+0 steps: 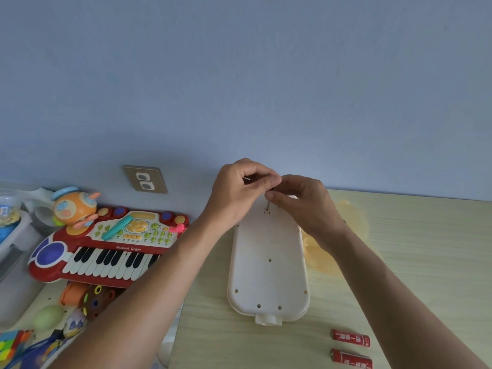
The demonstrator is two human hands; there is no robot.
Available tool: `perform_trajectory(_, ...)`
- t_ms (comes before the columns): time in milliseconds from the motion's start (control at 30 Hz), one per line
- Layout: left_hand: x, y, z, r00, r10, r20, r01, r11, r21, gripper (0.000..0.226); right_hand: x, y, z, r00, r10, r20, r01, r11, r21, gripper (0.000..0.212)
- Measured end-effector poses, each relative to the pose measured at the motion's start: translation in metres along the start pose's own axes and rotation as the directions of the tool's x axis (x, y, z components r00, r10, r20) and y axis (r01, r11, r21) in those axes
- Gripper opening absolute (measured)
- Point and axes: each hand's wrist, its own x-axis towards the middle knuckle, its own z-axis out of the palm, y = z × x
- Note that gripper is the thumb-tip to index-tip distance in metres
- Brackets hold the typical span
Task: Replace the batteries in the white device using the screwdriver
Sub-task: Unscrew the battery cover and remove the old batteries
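Note:
The white device (pixel 269 262) lies back-side up on the pale wooden table (pixel 426 249), long axis pointing away from me. A thin screwdriver (pixel 267 202) stands nearly upright with its tip in a screw hole near the device's far end. My left hand (pixel 237 193) and my right hand (pixel 303 203) both pinch the screwdriver's upper part; its handle is mostly hidden by my fingers. Two red batteries (pixel 350 337) (pixel 352 359) lie on the table near the front right, beside my right forearm.
A red toy keyboard (pixel 106 249) with an orange round toy (pixel 74 206) sits to the left, above a heap of small toys (pixel 80 302). A wall socket (pixel 145 179) is on the blue wall. A translucent yellow object (pixel 319 251) lies under my right wrist.

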Motion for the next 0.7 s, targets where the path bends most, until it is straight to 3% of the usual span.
perform_trajectory(167, 0.000, 0.003, 0.007, 0.999, -0.019, -0.027, 0.019, 1.000, -0.013, 0.013, 0.000, 0.001, 0.001, 0.997, 0.029, -0.069, -0.026, 0.999, 0.033, 0.014)
perform_trajectory(300, -0.004, 0.001, 0.005, 1.000, 0.011, -0.001, -0.011, 1.000, 0.013, 0.011, -0.001, 0.000, -0.001, 0.999, 0.030, -0.029, -0.029, 1.000, 0.009, 0.011)
perform_trajectory(500, -0.007, 0.006, 0.009, 0.996, -0.013, -0.091, 0.013, 1.000, 0.002, 0.014, -0.005, -0.005, 0.002, 0.999, 0.025, -0.045, -0.024, 1.000, 0.012, 0.011)
perform_trajectory(700, -0.025, -0.003, 0.002, 0.993, 0.053, -0.107, -0.021, 0.961, 0.276, 0.006, -0.006, -0.008, 0.001, 0.987, 0.114, -0.114, -0.103, 0.990, 0.095, 0.010)
